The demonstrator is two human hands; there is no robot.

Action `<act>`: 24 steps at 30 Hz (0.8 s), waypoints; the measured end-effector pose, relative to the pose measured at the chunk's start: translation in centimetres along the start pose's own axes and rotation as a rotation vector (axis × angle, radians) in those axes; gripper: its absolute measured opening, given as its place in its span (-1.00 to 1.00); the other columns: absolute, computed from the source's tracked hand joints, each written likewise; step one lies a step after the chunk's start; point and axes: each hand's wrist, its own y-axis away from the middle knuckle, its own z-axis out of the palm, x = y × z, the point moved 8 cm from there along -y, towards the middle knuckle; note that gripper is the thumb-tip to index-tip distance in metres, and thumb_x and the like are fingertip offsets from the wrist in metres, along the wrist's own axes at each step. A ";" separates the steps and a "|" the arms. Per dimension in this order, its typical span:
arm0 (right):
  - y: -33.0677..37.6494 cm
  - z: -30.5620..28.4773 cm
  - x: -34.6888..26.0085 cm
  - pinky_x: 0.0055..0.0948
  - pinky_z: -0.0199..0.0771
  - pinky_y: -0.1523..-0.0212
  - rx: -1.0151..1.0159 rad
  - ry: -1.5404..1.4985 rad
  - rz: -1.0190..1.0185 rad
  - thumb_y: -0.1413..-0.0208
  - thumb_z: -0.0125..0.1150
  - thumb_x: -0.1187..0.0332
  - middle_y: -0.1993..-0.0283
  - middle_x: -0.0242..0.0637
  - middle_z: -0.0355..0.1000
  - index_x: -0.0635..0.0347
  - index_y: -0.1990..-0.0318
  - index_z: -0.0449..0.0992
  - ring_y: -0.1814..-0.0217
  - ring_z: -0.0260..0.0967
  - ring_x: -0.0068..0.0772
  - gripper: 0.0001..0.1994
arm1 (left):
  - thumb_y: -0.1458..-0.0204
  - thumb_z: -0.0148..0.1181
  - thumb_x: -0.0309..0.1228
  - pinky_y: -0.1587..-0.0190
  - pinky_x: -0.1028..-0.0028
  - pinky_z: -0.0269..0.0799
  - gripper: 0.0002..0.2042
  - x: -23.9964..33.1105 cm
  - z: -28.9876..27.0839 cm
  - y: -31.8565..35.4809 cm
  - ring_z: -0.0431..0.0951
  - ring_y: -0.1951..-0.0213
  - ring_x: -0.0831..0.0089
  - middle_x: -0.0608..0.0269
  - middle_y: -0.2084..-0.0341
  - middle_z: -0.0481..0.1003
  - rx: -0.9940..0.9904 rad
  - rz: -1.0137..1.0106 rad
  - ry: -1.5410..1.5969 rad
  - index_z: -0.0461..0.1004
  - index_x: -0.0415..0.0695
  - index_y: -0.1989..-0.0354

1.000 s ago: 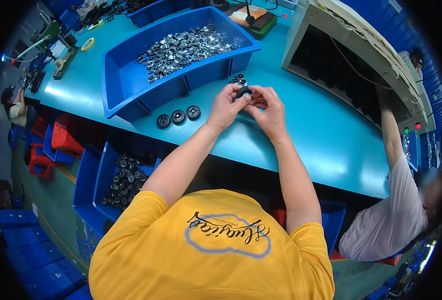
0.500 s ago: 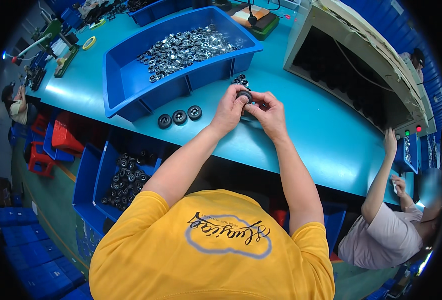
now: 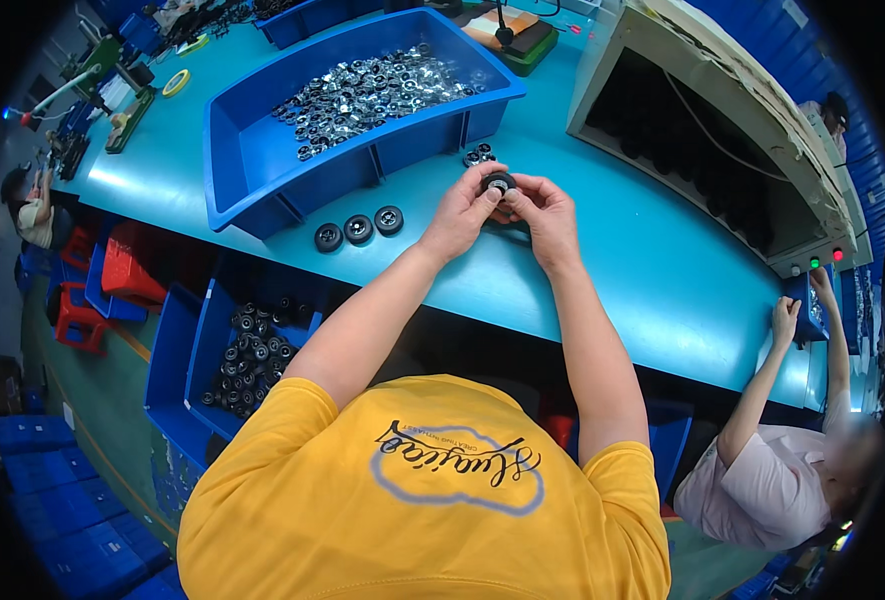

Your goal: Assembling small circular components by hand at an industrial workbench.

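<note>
Between my two hands, above the teal table, is a small wheel with a black tyre and a shiny hub (image 3: 499, 183). My left hand (image 3: 465, 212) grips its left side, thumb on the hub. The fingers of my right hand (image 3: 544, 215) close on its right side. Three black-tyred wheels (image 3: 359, 230) lie in a row on the table to the left of my hands. Just beyond my fingers are a few loose chrome hubs (image 3: 478, 154). A large blue bin (image 3: 252, 160) behind holds a heap of shiny hubs (image 3: 372, 100).
A beige machine with a dark opening (image 3: 702, 150) stands at the right. Beside it a co-worker in a pale shirt (image 3: 762, 485) reaches toward a small blue bin (image 3: 810, 305). Below the table's left edge, a blue crate (image 3: 192, 375) holds several finished-looking wheels (image 3: 252, 360).
The wheel in my hands has tilted so its hub face shows more, and both hands have shifted slightly. The co-worker's hands have moved to the small blue bin.
</note>
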 end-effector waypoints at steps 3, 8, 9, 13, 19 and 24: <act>0.1 -0.1 0.2 -0.56 0.52 0.23 0.000 0.016 0.005 -0.19 0.40 0.44 0.21 -0.31 0.63 0.27 0.05 0.62 0.22 0.53 -0.59 -0.79 | -0.39 0.06 -0.36 0.25 0.49 0.58 -0.71 -0.4 -0.4 0.2 0.55 0.30 0.54 0.28 0.17 0.51 0.010 -0.039 -0.069 0.33 -0.09 -0.22; 0.0 0.3 0.4 -0.57 0.47 0.23 -0.048 0.025 0.012 -0.18 0.42 0.41 0.23 -0.33 0.63 0.25 0.08 0.62 0.23 0.52 -0.61 -0.79 | -0.38 0.06 -0.44 0.40 0.56 0.51 -0.78 -0.3 -0.9 0.5 0.47 0.41 0.64 0.35 0.29 0.52 0.088 -0.032 -0.148 0.39 -0.07 -0.15; 0.0 0.3 0.5 -0.57 0.47 0.23 -0.053 0.024 0.014 -0.17 0.43 0.40 0.23 -0.34 0.63 0.25 0.08 0.62 0.23 0.52 -0.61 -0.79 | -0.38 0.06 -0.45 0.42 0.57 0.50 -0.79 -0.1 -0.8 0.5 0.46 0.43 0.65 0.36 0.31 0.52 0.097 -0.030 -0.158 0.40 -0.07 -0.13; 0.0 0.4 0.5 -0.57 0.48 0.26 -0.050 0.026 0.007 -0.16 0.44 0.39 0.25 -0.34 0.62 0.24 0.12 0.61 0.24 0.52 -0.61 -0.80 | -0.36 0.05 -0.49 0.47 0.61 0.43 -0.81 0.1 -0.7 0.7 0.42 0.45 0.70 0.40 0.37 0.50 0.134 -0.021 -0.171 0.44 -0.06 -0.09; 0.2 0.2 0.1 -0.60 0.51 0.32 -0.005 0.165 -0.035 -0.18 0.43 0.36 0.25 -0.34 0.61 0.25 0.12 0.59 0.25 0.52 -0.61 -0.79 | -0.34 0.05 -0.53 0.39 0.59 0.48 -0.71 0.0 -0.7 0.6 0.46 0.40 0.68 0.36 0.29 0.51 0.120 -0.043 -0.208 0.41 -0.07 -0.20; -0.2 -0.5 0.9 -0.59 0.53 0.33 -0.017 -0.043 0.042 -0.21 0.41 0.33 0.20 -0.32 0.59 0.26 0.08 0.57 0.24 0.51 -0.61 -0.76 | -0.28 0.10 -0.57 0.26 0.54 0.54 -0.51 1.0 0.6 0.7 0.50 0.31 0.60 0.32 0.19 0.53 0.032 0.110 -0.325 0.30 -0.07 -0.40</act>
